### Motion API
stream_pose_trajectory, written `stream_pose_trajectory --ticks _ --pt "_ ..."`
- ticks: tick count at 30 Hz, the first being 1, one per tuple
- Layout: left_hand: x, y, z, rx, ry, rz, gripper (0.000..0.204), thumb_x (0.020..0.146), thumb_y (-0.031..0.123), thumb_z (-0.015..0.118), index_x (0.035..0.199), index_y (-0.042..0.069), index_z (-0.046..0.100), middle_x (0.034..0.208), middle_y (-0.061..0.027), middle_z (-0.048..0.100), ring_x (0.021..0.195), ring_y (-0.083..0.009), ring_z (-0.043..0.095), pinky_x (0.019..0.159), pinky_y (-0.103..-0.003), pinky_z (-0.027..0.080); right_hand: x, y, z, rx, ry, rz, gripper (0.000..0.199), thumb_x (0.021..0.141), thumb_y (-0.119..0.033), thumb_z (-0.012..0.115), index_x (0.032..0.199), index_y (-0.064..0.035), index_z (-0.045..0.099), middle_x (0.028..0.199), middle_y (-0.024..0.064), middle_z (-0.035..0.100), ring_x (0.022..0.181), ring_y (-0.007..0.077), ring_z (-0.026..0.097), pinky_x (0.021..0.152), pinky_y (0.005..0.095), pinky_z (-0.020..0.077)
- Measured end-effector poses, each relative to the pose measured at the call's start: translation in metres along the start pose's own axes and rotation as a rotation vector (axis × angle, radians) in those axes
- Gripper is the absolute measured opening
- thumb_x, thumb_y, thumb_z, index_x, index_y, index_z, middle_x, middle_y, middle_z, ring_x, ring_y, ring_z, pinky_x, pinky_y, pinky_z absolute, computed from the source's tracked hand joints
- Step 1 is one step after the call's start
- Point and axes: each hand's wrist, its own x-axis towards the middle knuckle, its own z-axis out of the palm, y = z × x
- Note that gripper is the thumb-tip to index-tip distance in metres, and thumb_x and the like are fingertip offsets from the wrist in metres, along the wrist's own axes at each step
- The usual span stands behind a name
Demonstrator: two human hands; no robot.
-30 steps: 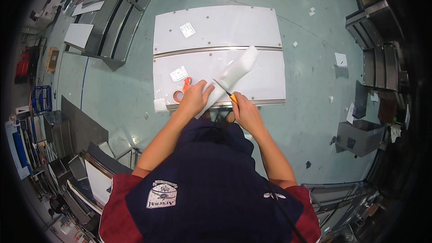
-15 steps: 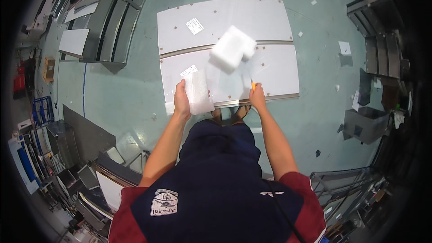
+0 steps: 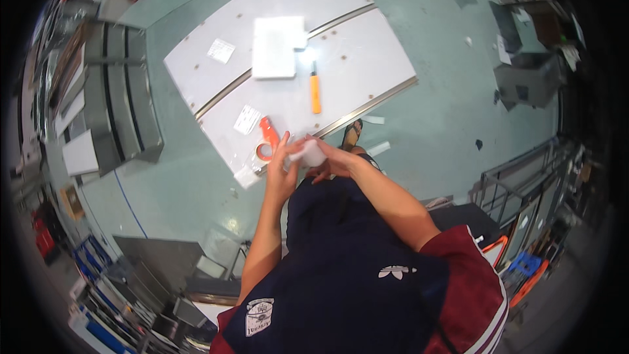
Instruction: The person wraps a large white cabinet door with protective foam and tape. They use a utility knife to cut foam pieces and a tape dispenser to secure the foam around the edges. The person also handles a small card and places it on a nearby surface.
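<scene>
the green floor (image 3: pixel 436 124) goes all around me. on it, right past my feet, are two big white panels (image 3: pixel 367 49), side by side with a shiny metal strip (image 3: pixel 223 94) between them. a grey metal rack (image 3: pixel 126 88) is over on my left. a grey box (image 3: pixel 526 82) is far off on my right. a white block (image 3: pixel 272 49) lies on the panels and goes over part of the strip.

my left hand (image 3: pixel 283 160) and my right hand (image 3: pixel 336 158) are close together at the near edge, fingers bent, both holding one small thing. an orange tape holder (image 3: pixel 267 132) lies near my left hand. a knife (image 3: pixel 315 94) with a yellow-orange handle lies just beside the block, its handle toward me. the small thing is a soft white piece (image 3: pixel 313 153), between my two hands. it is blurry, so i cannot tell its shape.
</scene>
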Motion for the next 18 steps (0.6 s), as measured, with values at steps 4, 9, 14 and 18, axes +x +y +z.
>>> stream_pose_trajectory --ticks 4,9,14,18 --pt "0.026 0.022 0.035 0.26 -0.337 0.203 0.036 0.074 -0.006 0.067 0.1 0.017 0.075 0.151 -0.0133 0.05 0.154 -0.0459 0.021 0.123 -0.065 0.007 -0.042 0.013 -0.045 0.344 -0.274 -0.117 0.076 0.1 -0.065 0.046 0.153 -0.0103 0.04 0.14 0.0126 0.057 0.121 0.0292 0.061 0.093 0.0449 0.0534" --pt "0.056 0.045 0.099 0.376 -0.526 0.282 0.043 0.073 -0.005 0.068 0.105 0.022 0.077 0.161 -0.0161 0.035 0.155 -0.0475 0.012 0.123 -0.066 0.003 -0.062 0.026 -0.109 0.478 -0.095 -0.468 0.053 0.106 -0.027 0.057 0.153 -0.0095 0.04 0.14 0.0079 0.057 0.123 0.0246 0.061 0.104 0.0435 0.0497" --pt "0.088 0.038 0.163 0.3 -0.223 0.106 0.046 0.087 0.001 0.064 0.132 0.008 0.064 0.156 -0.0213 0.04 0.146 -0.0419 0.036 0.12 -0.048 0.03 -0.066 0.01 -0.25 0.729 0.447 -0.783 0.055 0.104 -0.019 0.06 0.152 -0.0112 0.034 0.135 0.012 0.059 0.121 0.0254 0.062 0.099 0.0445 0.0539" --pt "0.093 0.01 0.191 0.457 -0.18 -0.047 0.044 0.091 0.008 0.064 0.135 0.005 0.06 0.147 -0.023 0.049 0.137 -0.041 0.048 0.115 -0.046 0.037 -0.048 -0.01 -0.392 0.612 0.927 -0.752 0.068 0.103 -0.021 0.061 0.157 -0.0174 0.02 0.128 0.0173 0.06 0.108 0.0274 0.066 0.086 0.0449 0.0597"
